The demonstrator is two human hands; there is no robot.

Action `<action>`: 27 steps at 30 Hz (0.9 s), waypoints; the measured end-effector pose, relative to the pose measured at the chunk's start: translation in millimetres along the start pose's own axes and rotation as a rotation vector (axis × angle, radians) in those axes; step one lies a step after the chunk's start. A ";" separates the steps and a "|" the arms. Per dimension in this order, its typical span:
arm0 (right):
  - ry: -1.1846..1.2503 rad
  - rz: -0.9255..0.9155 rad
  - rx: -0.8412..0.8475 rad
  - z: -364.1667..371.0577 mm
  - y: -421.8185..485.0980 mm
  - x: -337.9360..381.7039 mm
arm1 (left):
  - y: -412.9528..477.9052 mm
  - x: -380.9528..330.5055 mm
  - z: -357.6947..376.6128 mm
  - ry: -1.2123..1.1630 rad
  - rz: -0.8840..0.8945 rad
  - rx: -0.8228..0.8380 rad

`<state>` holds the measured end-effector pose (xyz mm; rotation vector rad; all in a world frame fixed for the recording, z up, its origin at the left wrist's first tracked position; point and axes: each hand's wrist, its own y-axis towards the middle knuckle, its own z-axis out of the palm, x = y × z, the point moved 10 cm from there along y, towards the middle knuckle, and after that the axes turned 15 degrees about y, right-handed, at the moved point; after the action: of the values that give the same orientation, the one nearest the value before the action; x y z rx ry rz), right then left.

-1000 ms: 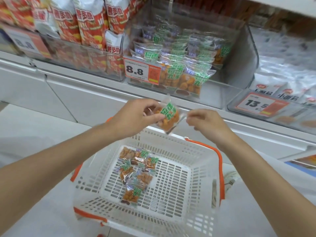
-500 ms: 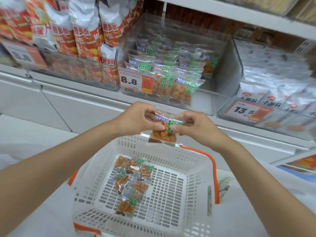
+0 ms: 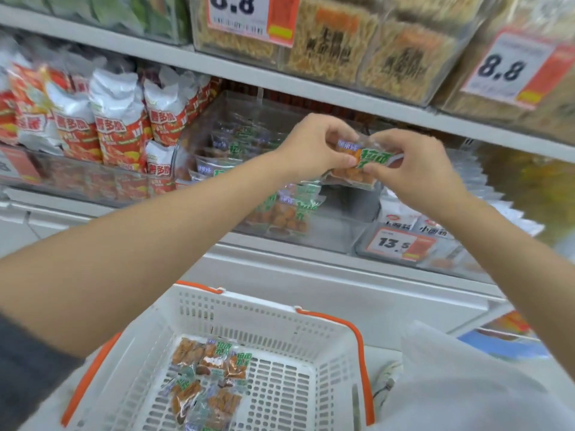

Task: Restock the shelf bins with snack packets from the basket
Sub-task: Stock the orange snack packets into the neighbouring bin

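Both hands share one snack packet (image 3: pixel 357 164) and hold it just above the front right part of the clear bin (image 3: pixel 329 241). The left hand (image 3: pixel 314 147) pinches its upper left edge between thumb and curled fingers, and the right hand (image 3: pixel 413 169) pinches the green-labelled right side the same way. Matching packets (image 3: pixel 280 209) are already stacked inside the bin, leaning toward its front wall. Below and in front of the bin, the white basket (image 3: pixel 249 309) holds a small heap of the same packets (image 3: pixel 208 377). The grip is on slick film at the edges only. If one hand lets go early, I judge the packet could swing and fall short of the bin, or tip right of it among the white packs (image 3: pixel 401 217). Dropped on the leaning stack, it may slide out over the front wall.
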<state>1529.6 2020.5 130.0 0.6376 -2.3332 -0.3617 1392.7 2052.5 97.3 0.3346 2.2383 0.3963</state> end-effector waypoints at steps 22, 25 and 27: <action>-0.376 0.280 0.342 59.5 122.9 -95.9 | 76.7 100.7 50.4 0.582 -0.113 0.532; -0.414 0.280 0.370 57.4 120.0 -93.4 | 63.7 114.0 49.7 0.780 -0.050 0.586; -0.394 0.315 0.398 57.8 114.9 -90.9 | 60.7 114.5 48.4 0.832 0.000 0.557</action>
<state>1509.6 2170.5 86.3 0.3897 -2.8643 0.1418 1364.4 2158.1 12.6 0.5229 3.1565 -0.1486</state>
